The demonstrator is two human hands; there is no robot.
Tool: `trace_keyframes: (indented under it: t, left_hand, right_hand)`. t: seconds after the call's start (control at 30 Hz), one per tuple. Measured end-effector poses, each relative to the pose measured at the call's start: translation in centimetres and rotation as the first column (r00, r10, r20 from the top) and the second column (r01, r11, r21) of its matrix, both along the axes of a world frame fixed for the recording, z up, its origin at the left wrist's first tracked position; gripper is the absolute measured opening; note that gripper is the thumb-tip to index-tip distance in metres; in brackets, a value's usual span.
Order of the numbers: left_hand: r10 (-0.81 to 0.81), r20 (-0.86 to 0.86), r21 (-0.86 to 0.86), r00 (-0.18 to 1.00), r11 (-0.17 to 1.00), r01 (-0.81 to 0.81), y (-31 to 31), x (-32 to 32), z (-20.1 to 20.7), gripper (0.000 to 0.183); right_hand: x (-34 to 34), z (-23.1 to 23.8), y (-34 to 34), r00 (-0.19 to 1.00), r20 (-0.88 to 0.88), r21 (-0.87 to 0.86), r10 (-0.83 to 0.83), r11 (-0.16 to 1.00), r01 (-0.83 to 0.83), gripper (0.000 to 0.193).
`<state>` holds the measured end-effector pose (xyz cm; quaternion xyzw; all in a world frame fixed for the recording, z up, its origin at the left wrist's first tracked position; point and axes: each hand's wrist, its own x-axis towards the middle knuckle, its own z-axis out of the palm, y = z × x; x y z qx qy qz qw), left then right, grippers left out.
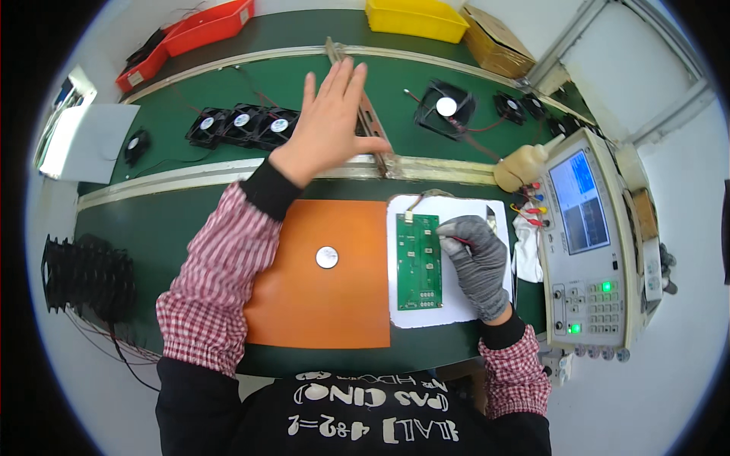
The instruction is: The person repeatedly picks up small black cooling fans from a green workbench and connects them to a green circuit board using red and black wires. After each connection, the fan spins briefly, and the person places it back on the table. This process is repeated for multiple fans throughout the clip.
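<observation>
My left hand [325, 125] is bare and reaches forward with its fingers spread, nothing in its grasp. It is over the slotted metal strip [371, 125] that runs away from me across the bench. My right hand [477, 262] wears a grey knitted glove. Its fingertips are pinched by the right edge of a green circuit board [419, 285], with a short bit of dark red wire [461, 241] showing at them. The wire's end is hidden. Under the board lies a white pad [458, 311]. An orange mat [319, 308] bears a round silvery disc [327, 258].
A test instrument [620, 266] with a lit screen stands at the right, near a squeeze bottle [520, 169]. Several black fans [242, 121] lie beyond the rail, with a larger fan [445, 125] right of the strip. Fans are stacked [87, 277] at left. Bins [417, 19] line the back.
</observation>
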<state>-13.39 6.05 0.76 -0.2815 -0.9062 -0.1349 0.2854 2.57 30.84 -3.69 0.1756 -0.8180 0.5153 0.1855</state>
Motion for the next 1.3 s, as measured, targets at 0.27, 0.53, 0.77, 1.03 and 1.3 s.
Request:
trace_keyframes:
  t: [0.27, 0.53, 0.77, 1.03, 1.3]
  left_hand:
    - [-0.563, 0.158, 0.074, 0.811, 0.826, 0.559, 1.7, 5.2, 2.5, 0.054]
    - [-0.689, 0.582, -0.031, 0.431, 0.511, 0.859, -3.1, 14.8, 5.4, 0.025]
    - [-0.076, -0.073, -0.321, 0.994, 0.946, 0.049, -9.2, 11.4, 5.0, 0.051]
    - [-0.413, 0.346, -0.135, 0.842, 0.866, 0.481, -6.5, 13.7, 1.8, 0.049]
    - [-0.424, 0.546, 0.103, 0.723, 0.89, 0.444, -5.5, 15.6, 0.0, 0.097]
  right_hand:
    - [1.2, 0.8, 0.5, 0.953, -0.278, 0.228, -0.121, 0.955, 0.188, 0.05]
    - [1.1, 1.2, -0.4, 0.932, -0.327, 0.506, 0.159, 0.862, 0.03, 0.034]
    - [0.3, 0.8, 0.6, 0.995, 0.027, 0.422, -0.1, 0.903, 0.079, 0.018]
    - [0.4, -0.6, 0.4, 0.931, 0.364, -0.116, 0.037, 0.993, 0.006, 0.013]
    - [-0.1, -0.7, 0.1, 0.989, -0.004, 0.259, 0.147, 0.955, -0.141, 0.022]
